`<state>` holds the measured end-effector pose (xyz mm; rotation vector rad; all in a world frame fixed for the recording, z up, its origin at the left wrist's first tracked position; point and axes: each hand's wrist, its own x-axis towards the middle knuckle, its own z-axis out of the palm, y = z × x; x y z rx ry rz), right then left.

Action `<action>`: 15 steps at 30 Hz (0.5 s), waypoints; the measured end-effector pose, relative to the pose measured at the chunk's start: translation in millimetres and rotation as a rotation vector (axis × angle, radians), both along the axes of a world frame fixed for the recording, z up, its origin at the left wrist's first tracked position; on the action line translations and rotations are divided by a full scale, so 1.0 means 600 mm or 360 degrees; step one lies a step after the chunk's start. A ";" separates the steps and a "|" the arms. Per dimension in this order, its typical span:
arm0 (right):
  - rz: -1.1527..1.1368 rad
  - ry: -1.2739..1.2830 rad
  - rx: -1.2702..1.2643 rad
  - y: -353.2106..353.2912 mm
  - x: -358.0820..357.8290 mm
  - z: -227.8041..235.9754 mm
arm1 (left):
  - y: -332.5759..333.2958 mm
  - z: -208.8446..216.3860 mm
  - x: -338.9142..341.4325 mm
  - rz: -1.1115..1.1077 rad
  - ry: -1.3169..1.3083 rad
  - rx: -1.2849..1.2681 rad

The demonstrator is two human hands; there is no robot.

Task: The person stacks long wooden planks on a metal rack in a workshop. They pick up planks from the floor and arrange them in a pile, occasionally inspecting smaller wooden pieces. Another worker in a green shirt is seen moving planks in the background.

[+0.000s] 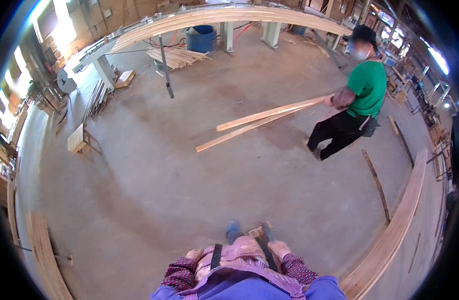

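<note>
Wooden piece (256,232) sits low at my right side, seemingly for easy carrying; my right fingers (278,248) appear wrapped around a blurred grey-blue bar (268,232) beside it. My left fingers' (194,254) grip, I cannot tell.

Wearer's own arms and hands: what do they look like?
Left hand and right hand: both look bare. Forearms: dark sleeves with a small pinkish-red pattern. Above them, plain blue-purple cloth. Finer detail too small to tell.

A purple-blue top (229,289), pink apron (238,254), speckled maroon sleeves (180,274) and blue shoe (233,226) show.
</note>
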<state>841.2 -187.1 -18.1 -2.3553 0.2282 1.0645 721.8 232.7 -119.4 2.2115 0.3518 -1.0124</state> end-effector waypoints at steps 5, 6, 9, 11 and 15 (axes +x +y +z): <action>0.0169 -0.0489 0.0059 -0.076 0.187 -0.068 | -0.092 0.135 0.227 0.0576 -0.0078 -0.0099; 0.0096 -0.0475 0.0100 -0.049 0.223 -0.051 | -0.071 0.140 0.250 0.0818 -0.0003 -0.0380; -0.0121 -0.0376 0.0160 0.020 0.317 0.062 | -0.047 0.151 0.322 0.0799 -0.0068 -0.0321; -0.0169 -0.0297 0.0192 0.023 0.354 0.078 | -0.046 0.159 0.378 0.0751 -0.0024 -0.0313; -0.0144 -0.0254 -0.0067 -0.019 0.371 -0.017 | -0.039 0.181 0.507 0.0239 -0.0059 -0.0199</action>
